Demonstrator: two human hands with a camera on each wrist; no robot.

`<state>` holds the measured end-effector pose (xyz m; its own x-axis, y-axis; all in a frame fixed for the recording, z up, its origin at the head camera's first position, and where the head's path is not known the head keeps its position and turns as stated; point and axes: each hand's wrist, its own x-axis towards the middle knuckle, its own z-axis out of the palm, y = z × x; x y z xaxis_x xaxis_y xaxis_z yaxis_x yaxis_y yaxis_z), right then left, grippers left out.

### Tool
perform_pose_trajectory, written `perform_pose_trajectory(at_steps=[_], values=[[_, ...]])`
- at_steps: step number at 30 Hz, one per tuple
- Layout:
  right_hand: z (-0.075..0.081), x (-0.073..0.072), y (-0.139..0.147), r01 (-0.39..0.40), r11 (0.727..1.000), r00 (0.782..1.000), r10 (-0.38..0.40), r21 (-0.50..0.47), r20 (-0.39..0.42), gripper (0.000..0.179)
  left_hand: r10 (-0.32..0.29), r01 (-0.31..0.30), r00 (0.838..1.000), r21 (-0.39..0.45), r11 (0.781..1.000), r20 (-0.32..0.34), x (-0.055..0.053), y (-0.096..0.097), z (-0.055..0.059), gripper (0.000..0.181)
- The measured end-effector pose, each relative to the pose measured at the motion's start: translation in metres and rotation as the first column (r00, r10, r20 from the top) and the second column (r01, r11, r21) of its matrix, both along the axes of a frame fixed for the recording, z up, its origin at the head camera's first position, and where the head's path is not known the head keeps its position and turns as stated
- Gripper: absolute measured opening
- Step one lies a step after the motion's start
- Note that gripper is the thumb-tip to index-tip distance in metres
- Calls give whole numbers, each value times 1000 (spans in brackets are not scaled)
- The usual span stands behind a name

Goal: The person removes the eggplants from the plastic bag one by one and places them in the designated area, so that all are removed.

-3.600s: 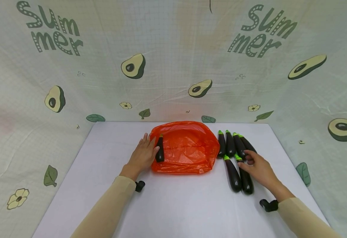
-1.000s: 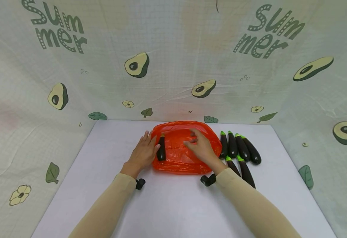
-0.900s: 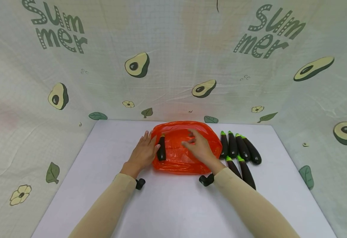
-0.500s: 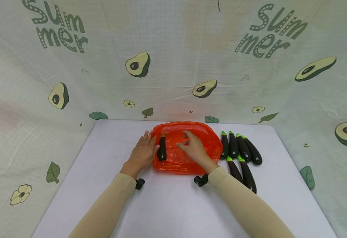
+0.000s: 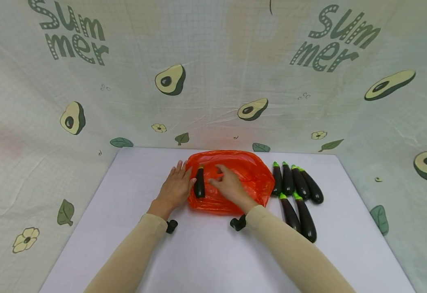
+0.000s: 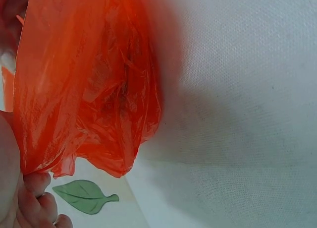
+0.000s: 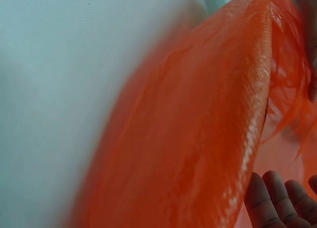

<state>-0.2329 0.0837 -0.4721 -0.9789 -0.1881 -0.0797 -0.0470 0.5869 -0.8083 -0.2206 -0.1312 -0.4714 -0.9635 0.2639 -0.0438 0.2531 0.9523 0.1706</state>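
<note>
In the head view my left hand (image 5: 174, 189) lies at the left rim of a red plastic bag (image 5: 251, 179), its fingers straight and spread and its thumb inside the mouth. A dark eggplant (image 5: 200, 183) with a green cap stands along the bag's left inner side, right by that thumb. My right hand (image 5: 229, 185) reaches over the bag's mouth, thumb and fingers spread apart with red plastic showing between them. In the right wrist view its fingers (image 7: 277, 200) are loosely bent and hold nothing visible. The left wrist view shows the bag's outer wall (image 6: 114, 89) beside the left hand.
Several loose eggplants (image 5: 288, 181) lie to the right of the bag in two rows, some partly behind the right sleeve (image 5: 290, 244). The white table (image 5: 198, 260) ends at the back against a cloth (image 5: 213, 61) printed with avocados.
My right hand has left the loose eggplants and moved left over the bag, drawing nearer the eggplant inside it. My left hand stays at the bag's rim.
</note>
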Motion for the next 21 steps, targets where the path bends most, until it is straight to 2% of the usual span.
perform_pose_trajectory(at_steps=[6,21], values=[[-5,-4,-9,-6,1000,1000,6,1,10,68,-4,4,1000,4,1000,-7,0,-2,0,66],[-18,-20,-31,27,995,996,-18,-99,85,72,2,-2,1000,36,999,-11,1,-5,-1,65]])
